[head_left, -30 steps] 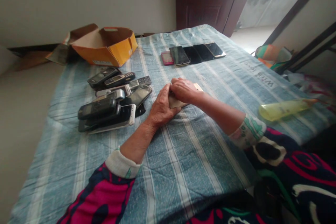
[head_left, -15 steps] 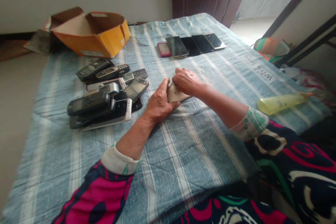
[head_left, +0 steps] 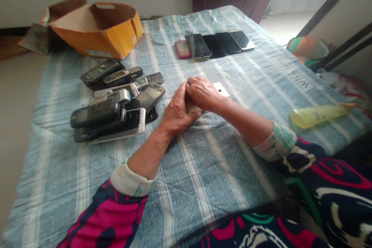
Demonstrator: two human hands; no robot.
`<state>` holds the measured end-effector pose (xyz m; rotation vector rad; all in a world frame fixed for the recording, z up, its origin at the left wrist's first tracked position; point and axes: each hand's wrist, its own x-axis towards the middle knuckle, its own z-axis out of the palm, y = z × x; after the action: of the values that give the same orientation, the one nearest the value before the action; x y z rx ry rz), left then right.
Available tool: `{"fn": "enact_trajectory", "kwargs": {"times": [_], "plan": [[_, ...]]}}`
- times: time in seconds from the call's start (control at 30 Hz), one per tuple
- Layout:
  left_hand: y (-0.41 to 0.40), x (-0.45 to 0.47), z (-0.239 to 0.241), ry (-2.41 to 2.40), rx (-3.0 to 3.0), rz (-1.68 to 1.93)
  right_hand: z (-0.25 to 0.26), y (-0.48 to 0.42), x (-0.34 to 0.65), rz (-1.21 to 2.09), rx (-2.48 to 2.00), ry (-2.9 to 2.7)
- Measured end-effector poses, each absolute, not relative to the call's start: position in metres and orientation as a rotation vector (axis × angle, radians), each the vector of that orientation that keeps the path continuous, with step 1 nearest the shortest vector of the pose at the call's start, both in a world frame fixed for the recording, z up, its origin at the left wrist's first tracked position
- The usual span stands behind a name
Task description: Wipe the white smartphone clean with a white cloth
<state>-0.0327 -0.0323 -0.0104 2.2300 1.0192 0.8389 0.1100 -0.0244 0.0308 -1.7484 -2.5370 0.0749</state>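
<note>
Holding a pale phone [head_left: 223, 90] with the left hand [head_left: 176, 109] in mid-frame, and resting the right hand [head_left: 203, 93] over it — hiding the fingertips, so not being able to tell about pinching there. Maybe being done with the neat row [head_left: 215, 45] of phones, upper middle — likely having the messy pile [head_left: 116, 103] at left to do.

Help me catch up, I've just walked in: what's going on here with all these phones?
Someone's bare hands are on a pale phone at the middle of the striped cloth. The left hand holds its near end, while the right hand lies over it, fingertips mostly hidden. To the left is a loose pile of phones, with an open orange box behind it. Farther back, a row of dark-screened phones lies side by side.
</note>
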Motion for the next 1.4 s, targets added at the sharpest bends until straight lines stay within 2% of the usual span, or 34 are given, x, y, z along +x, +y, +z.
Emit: {"fn": "enact_trajectory", "kwargs": {"times": [0.43, 0.73, 1.03, 1.4], "plan": [[-0.031, -0.031, -0.01, 1.03, 2.245, 0.774, 0.029, -0.026, 0.159, -0.002, -2.054, -2.365], [-0.032, -0.03, -0.008, 1.049, 2.279, 0.772, 0.029, -0.041, 0.127, -0.033, -1.753, -2.479], [-0.031, -0.033, -0.011, 0.991, 2.273, 0.82, 0.03, -0.026, 0.123, -0.009, -1.938, -2.401], [-0.031, -0.033, -0.011, 1.017, 2.266, 0.819, 0.03, -0.03, 0.124, -0.003, -1.81, -2.478]]}}
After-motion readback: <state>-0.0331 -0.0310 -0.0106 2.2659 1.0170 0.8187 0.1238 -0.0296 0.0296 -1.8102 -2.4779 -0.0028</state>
